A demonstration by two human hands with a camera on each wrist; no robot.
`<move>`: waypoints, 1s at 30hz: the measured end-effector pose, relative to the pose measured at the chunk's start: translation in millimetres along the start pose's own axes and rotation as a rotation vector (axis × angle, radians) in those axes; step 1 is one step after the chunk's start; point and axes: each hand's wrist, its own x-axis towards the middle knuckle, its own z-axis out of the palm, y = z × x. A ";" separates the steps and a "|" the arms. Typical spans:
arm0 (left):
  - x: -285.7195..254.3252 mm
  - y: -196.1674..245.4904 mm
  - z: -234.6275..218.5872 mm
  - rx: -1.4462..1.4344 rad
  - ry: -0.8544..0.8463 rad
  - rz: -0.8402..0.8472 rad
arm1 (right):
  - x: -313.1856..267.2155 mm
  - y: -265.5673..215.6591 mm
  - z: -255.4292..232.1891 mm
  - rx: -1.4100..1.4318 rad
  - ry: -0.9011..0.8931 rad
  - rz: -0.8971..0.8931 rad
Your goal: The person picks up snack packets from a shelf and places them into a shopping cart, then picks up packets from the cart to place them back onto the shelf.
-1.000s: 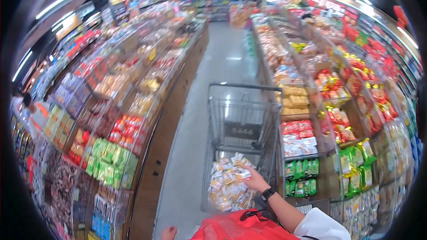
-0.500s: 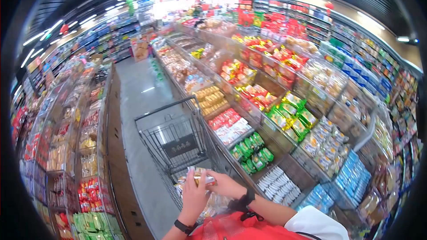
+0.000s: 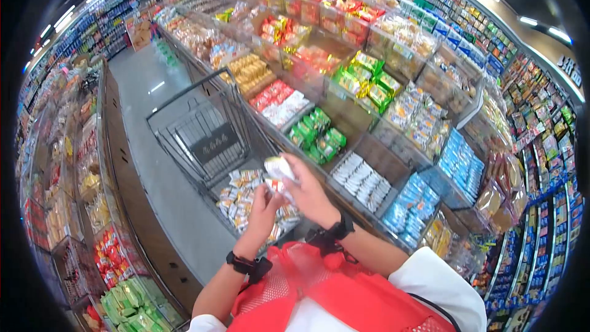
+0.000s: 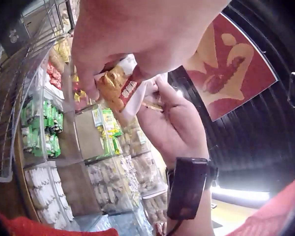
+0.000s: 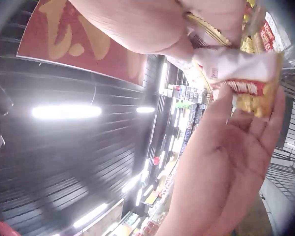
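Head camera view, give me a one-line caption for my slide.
Left hand and right hand hold packaged food above a shopping cart of small packets in a store aisle.

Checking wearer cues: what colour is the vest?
Vest: red, partly mesh; shows best in the head view.

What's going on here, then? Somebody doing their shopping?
It looks that way: a person in a red vest stands in a shop aisle, both hands raised over a shopping cart. The left hand and right hand are close together, fingers curled around at least one small wrapped snack. A pile of similar packets lies in the cart. Beside it are bins with green packets and blue packets.
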 end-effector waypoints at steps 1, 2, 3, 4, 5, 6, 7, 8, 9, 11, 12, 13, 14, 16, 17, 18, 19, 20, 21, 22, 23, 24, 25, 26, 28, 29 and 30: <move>-2.1 3.2 -0.6 -0.004 -0.004 -0.043 | -0.2 -1.4 2.3 0.135 0.004 0.027; -5.8 5.0 -1.0 -0.007 -0.010 -0.085 | -0.7 -3.0 3.6 0.269 0.012 0.052; -11.1 10.1 1.5 -0.094 0.020 -0.112 | -3.2 2.0 3.7 0.273 -0.001 0.051; -13.2 18.5 4.9 -0.176 0.048 -0.127 | -9.6 1.9 5.3 0.216 -0.051 0.070; -13.1 24.9 5.0 -0.254 0.074 -0.135 | -12.0 -0.2 5.1 0.159 -0.101 0.080; -13.7 16.2 -1.8 -0.256 0.077 -0.179 | -11.6 -4.1 5.5 0.101 -0.151 0.082; -10.3 -1.1 -12.2 -0.255 0.072 -0.210 | -14.2 -12.5 9.9 0.047 -0.171 0.130; -6.6 -8.6 -19.6 -0.255 0.063 -0.237 | -16.0 -22.9 11.0 0.021 -0.197 0.117; -9.8 -0.5 -13.2 -0.329 0.085 -0.261 | -18.4 -15.6 12.5 -0.064 -0.210 0.047; -9.7 11.8 -7.6 -0.434 0.008 -0.227 | -23.1 -13.5 13.0 -0.194 -0.232 0.028; -12.2 11.5 -4.9 -0.491 -0.026 -0.222 | -25.3 -11.6 12.2 -0.254 -0.199 -0.016; -10.2 -3.8 -9.1 -0.449 -0.006 -0.237 | -29.3 -6.3 11.9 -0.313 -0.171 -0.053; -7.3 -9.1 -12.7 -0.363 -0.045 -0.277 | -33.5 -2.3 11.3 -0.371 -0.147 -0.086; -4.1 -12.7 -17.1 -0.193 -0.108 -0.364 | -40.6 -5.6 7.1 -0.385 -0.084 -0.066; -3.3 -15.1 -18.6 -0.143 -0.153 -0.366 | -42.6 -7.1 4.0 -0.363 -0.075 -0.019; -3.2 -5.3 -13.7 -0.154 -0.161 -0.373 | -42.5 -10.3 0.8 -0.341 -0.063 0.023; -4.8 13.0 -7.0 -0.161 -0.172 -0.382 | -43.8 -19.5 -2.0 -0.341 -0.016 0.065; -6.1 21.6 -2.7 -0.166 -0.187 -0.393 | -44.8 -23.2 -4.7 -0.357 -0.009 0.055; -2.5 16.4 -2.3 -0.285 -0.194 -0.414 | -46.3 -25.1 -9.1 -0.377 0.001 0.046; -1.2 17.6 -1.1 -0.365 -0.247 -0.409 | -48.9 -24.5 -14.9 -0.399 0.012 0.041; 0.5 29.3 6.5 -0.448 -0.300 -0.410 | -51.5 -21.2 -19.4 -0.363 -0.024 0.006; 2.6 33.1 12.2 -0.534 -0.356 -0.416 | -55.1 -15.0 -21.8 -0.491 -0.039 -0.109; 5.8 27.2 11.4 -0.534 -0.390 -0.409 | -58.1 -7.0 -24.5 -0.624 -0.053 -0.220; 7.7 24.9 17.4 -0.386 -0.372 -0.400 | -63.5 -0.6 -28.8 -0.761 -0.071 -0.322; 6.9 22.3 33.3 -0.088 -0.344 -0.378 | -80.9 -5.3 -41.8 -0.719 -0.127 -0.243; 8.3 13.8 39.4 -0.176 -0.367 -0.401 | -86.3 -11.7 -52.1 -0.690 -0.145 -0.196; 9.6 6.8 43.8 -0.167 -0.402 -0.459 | -91.4 -12.7 -62.0 -0.656 -0.163 -0.150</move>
